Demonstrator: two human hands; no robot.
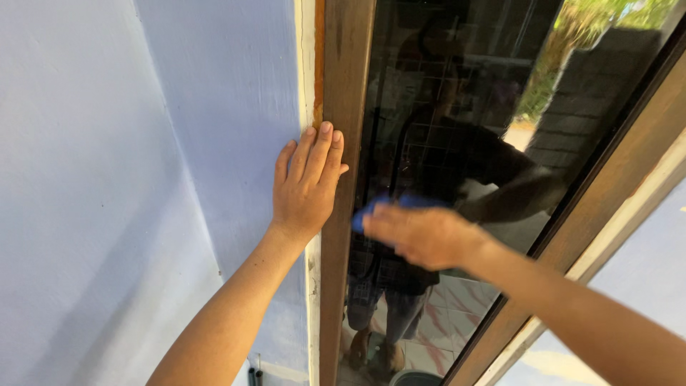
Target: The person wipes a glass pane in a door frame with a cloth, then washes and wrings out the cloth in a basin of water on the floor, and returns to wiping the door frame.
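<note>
My left hand (pixel 307 182) lies flat, fingers together, on the pale blue wall (pixel 143 179) beside the left post of a brown wooden window frame (pixel 341 86). My right hand (pixel 421 232) presses a blue cloth (pixel 389 205) against the dark glass pane (pixel 464 107), near the pane's left edge. The hand is blurred. Only the cloth's upper edge shows past the fingers. The glass reflects a person and a tiled floor.
The frame's right post (pixel 607 193) slants down from upper right to lower middle, with more pale wall beyond it. Greenery and a grey block wall are reflected at the top right. A dark round object (pixel 418 379) sits at the bottom edge.
</note>
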